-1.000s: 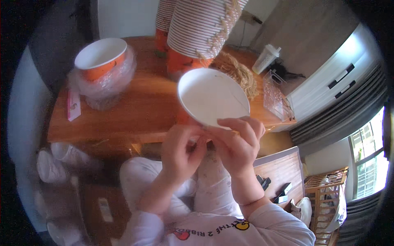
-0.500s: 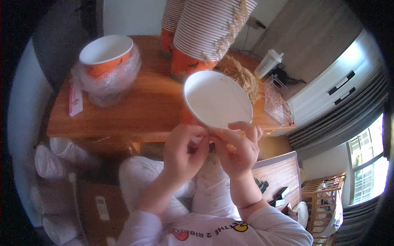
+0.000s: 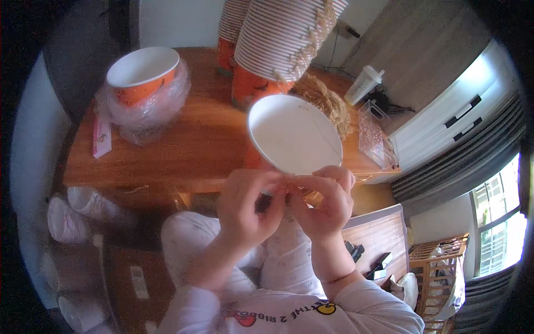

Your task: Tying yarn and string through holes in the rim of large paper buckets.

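Fingers of both hands are meeting at the near rim of a white paper bowl (image 3: 295, 133), which is tipping its open mouth up toward the camera. From the grip, the bowl is lying straight ahead and slightly up, held above the near edge of the wooden bench (image 3: 183, 150). The left hand (image 3: 245, 203) is curling its fingertips together against the rim from one side; the right hand (image 3: 322, 200) is pinching the same spot from the other, thumb and forefinger pressed close. Whether something small sits between them, I cannot tell. Both hands are equally near.

The bowl looks smooth, thin-walled and round, orange on the outside. Beyond the grip, tall ribbed stacks of nested bowls (image 3: 278, 39) are standing on the bench, with a tangle of pale twine (image 3: 325, 100) just beside them. Farther left of the grip, another orange bowl (image 3: 142, 72) is sitting in crinkled clear plastic wrap (image 3: 147, 117).
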Tool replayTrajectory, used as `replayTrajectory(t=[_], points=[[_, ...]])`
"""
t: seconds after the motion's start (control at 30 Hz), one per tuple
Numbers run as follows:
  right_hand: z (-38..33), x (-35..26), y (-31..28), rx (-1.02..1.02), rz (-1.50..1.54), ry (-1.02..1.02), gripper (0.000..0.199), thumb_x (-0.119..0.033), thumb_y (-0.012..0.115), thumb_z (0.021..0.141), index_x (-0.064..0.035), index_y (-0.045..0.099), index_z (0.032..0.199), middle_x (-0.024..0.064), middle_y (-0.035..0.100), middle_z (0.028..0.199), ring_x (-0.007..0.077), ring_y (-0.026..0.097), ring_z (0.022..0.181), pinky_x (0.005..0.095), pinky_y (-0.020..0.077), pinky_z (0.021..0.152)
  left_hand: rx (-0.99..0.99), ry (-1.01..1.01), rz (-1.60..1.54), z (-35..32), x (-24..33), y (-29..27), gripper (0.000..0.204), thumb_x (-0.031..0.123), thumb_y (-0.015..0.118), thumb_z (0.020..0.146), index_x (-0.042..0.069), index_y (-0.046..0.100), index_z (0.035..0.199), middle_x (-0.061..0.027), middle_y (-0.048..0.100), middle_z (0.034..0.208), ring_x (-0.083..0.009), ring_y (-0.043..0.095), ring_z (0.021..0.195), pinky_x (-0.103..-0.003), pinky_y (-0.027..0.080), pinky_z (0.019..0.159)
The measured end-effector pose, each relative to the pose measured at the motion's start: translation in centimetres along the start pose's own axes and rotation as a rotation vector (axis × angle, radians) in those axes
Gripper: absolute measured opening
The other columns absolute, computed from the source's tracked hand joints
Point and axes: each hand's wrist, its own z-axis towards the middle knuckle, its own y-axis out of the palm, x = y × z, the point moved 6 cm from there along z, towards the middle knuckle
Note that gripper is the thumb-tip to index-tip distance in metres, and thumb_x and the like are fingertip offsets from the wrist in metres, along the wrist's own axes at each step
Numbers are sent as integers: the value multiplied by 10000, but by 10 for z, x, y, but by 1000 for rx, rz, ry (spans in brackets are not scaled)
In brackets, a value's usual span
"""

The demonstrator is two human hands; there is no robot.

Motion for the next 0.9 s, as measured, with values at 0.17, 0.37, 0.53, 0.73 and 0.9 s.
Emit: replayTrajectory(t=[0.17, 0.37, 0.53, 0.73, 0.9], points=[[1, -1, 0, -17, -3, -24, 304, -61, 815, 628, -163, 719, 899, -33, 657, 814, 165, 592, 807, 320, 373, 788, 14, 22, 16, -4, -2, 1, 136, 17, 684, 778, 38, 624, 897, -100, 635, 821, -269, 607, 732, -363, 476, 666], [-1, 0, 1, -4, 7, -45, 308, -63, 810, 643, -159, 681, 906, -38, 698, 888, 173, 593, 831, 328, 367, 815, 21, -23, -29, -6, -6, 2, 94, 9, 679, 775, 41, 628, 848, -88, 633, 798, -257, 606, 723, -354, 471, 660], [-4, 2, 1, -37, 38, -110, 320, -69, 801, 659, -155, 638, 920, -40, 726, 960, 182, 590, 850, 343, 355, 845, 22, -109, -155, -4, -7, 2, 163, 12, 714, 751, 63, 653, 893, -86, 607, 754, -232, 585, 626, -326, 453, 528], [-4, -2, -2, -41, -63, -152, 297, -91, 795, 668, -156, 633, 909, -51, 734, 948, 173, 584, 847, 347, 346, 839, 30, -123, -179, -7, -11, 5, 127, 6, 720, 757, 66, 674, 860, -67, 600, 713, -201, 579, 586, -293, 462, 502], [-3, -4, -2, -53, -78, -136, 273, -103, 791, 674, -171, 635, 888, -57, 738, 970, 165, 577, 843, 339, 340, 826, 8, -115, -143, -4, -7, 1, 137, 7, 730, 742, 62, 676, 855, -69, 607, 715, -206, 586, 597, -296, 463, 509]])
